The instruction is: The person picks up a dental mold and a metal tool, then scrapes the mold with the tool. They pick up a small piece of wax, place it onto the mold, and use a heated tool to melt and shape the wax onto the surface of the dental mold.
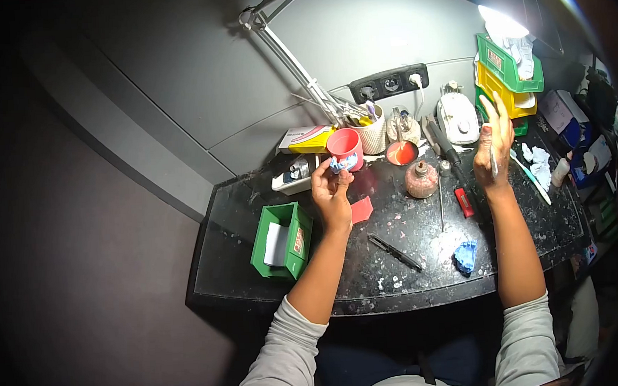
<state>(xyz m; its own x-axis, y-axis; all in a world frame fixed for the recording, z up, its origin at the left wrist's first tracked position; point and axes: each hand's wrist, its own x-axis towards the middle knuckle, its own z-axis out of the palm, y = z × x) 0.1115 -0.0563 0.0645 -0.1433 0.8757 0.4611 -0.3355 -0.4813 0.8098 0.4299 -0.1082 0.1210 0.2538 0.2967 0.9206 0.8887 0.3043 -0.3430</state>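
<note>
My left hand [333, 204] is closed round a small blue dental cast [344, 164], held up in front of a pink cup [345, 145]. Over the right side of the bench my right hand [495, 145] is raised, its fingers stretched upward. A slim, light metallic tool [494, 164] lies against its palm under the thumb; its exact kind cannot be made out. Another blue dental cast [466, 256] rests near the front edge of the bench. A pink wax sheet [361, 209] lies beside my left wrist, and a black pen [394, 251] is between my forearms.
On the dark bench [342, 285] stand a green bin [282, 242], a glass burner bottle [421, 180], a dish of red wax [402, 153] and a white device [457, 119]. A toothbrush [532, 178] and a red lighter [464, 203] lie at the right. A lamp [503, 22] hangs above.
</note>
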